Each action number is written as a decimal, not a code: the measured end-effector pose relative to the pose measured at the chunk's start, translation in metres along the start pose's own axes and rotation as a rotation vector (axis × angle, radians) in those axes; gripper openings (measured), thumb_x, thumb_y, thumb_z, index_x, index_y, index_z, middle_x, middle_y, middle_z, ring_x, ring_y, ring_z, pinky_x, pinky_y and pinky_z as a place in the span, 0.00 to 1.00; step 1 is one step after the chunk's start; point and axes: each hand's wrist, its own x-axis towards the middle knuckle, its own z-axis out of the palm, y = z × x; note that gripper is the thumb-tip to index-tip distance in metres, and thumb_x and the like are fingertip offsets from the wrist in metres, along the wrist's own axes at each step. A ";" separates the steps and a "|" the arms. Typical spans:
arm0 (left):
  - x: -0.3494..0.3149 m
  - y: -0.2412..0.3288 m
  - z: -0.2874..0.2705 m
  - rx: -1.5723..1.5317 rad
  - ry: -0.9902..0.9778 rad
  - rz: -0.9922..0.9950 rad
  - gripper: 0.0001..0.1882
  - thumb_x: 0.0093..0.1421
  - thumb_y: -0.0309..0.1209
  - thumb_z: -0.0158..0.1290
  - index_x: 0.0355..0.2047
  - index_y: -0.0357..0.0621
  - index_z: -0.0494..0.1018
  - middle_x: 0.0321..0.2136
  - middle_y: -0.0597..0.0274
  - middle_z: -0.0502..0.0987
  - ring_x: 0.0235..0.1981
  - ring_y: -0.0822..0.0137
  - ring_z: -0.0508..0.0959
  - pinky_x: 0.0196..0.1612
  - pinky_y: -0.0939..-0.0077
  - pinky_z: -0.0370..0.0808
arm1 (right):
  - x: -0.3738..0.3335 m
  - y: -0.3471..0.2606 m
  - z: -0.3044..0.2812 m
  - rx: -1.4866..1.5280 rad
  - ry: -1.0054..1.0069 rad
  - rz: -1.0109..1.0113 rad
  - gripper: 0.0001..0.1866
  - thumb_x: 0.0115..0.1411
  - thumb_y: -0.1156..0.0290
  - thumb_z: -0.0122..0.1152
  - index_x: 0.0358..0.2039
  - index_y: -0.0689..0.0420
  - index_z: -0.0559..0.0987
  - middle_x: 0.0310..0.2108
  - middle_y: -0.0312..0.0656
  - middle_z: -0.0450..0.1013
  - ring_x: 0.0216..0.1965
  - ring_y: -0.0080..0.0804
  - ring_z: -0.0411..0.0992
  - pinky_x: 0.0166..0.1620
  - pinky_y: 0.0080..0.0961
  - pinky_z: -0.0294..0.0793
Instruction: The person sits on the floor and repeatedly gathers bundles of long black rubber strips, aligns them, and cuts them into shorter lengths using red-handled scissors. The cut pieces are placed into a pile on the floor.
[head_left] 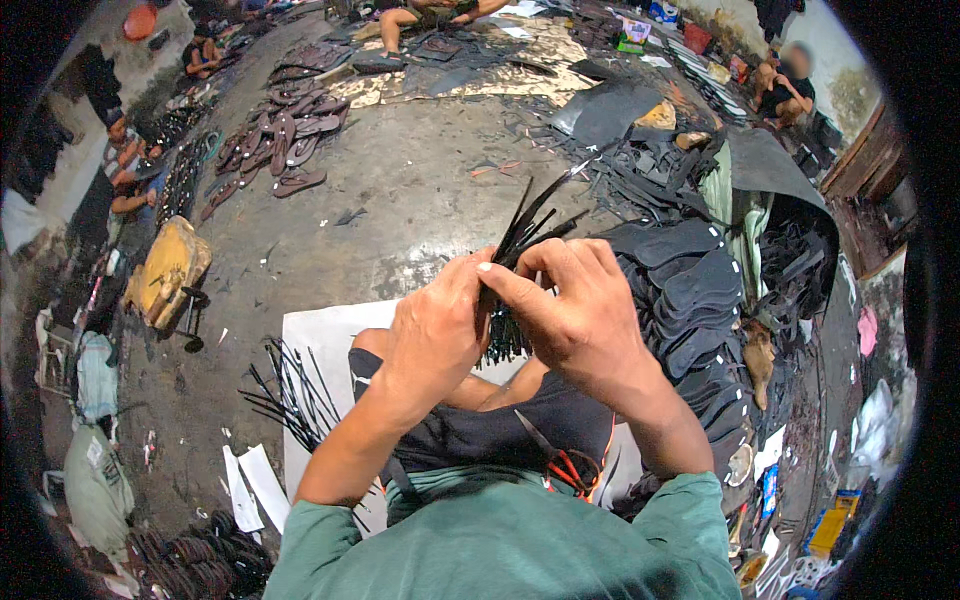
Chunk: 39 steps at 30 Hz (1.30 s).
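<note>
A bundle of thin black strips [527, 228] stands up between my two hands, its loose ends fanning out above and its cut ends showing below. My left hand [443, 322] is closed around the bundle's left side. My right hand [578, 312] grips it from the right, with thumb and fingers meeting at the strips. Scissors with orange handles [572, 470] lie in my lap, blades pointing up and left. More black strips [292, 398] are spread beside my left knee, partly over a white sheet [318, 328].
Stacked black sole pieces [683, 290] rise to my right, near a pile of black scraps [650, 180]. Brown sandals [285, 135] lie heaped ahead on the left. A yellow block-like stool [168, 270] stands at left. Several people sit working farther off.
</note>
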 end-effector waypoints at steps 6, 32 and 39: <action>0.004 0.012 -0.018 0.181 -0.114 -0.092 0.24 0.55 0.21 0.54 0.54 0.37 0.69 0.39 0.47 0.77 0.36 0.45 0.80 0.36 0.55 0.77 | 0.000 0.001 -0.006 0.034 -0.082 0.027 0.15 0.52 0.70 0.65 0.42 0.52 0.80 0.27 0.34 0.72 0.29 0.31 0.74 0.36 0.31 0.69; 0.007 -0.002 -0.001 0.028 0.135 -0.085 0.14 0.62 0.25 0.53 0.48 0.34 0.71 0.33 0.44 0.77 0.33 0.42 0.78 0.34 0.55 0.74 | -0.045 0.011 0.023 0.806 0.495 0.737 0.16 0.63 0.77 0.60 0.51 0.62 0.76 0.43 0.46 0.77 0.41 0.25 0.75 0.47 0.22 0.73; 0.013 -0.011 -0.002 -0.781 -0.062 -0.373 0.12 0.68 0.34 0.52 0.40 0.36 0.75 0.20 0.69 0.71 0.21 0.71 0.73 0.25 0.73 0.68 | -0.028 0.015 0.010 0.364 0.240 0.448 0.27 0.60 0.74 0.65 0.60 0.57 0.71 0.57 0.53 0.71 0.54 0.32 0.73 0.56 0.29 0.71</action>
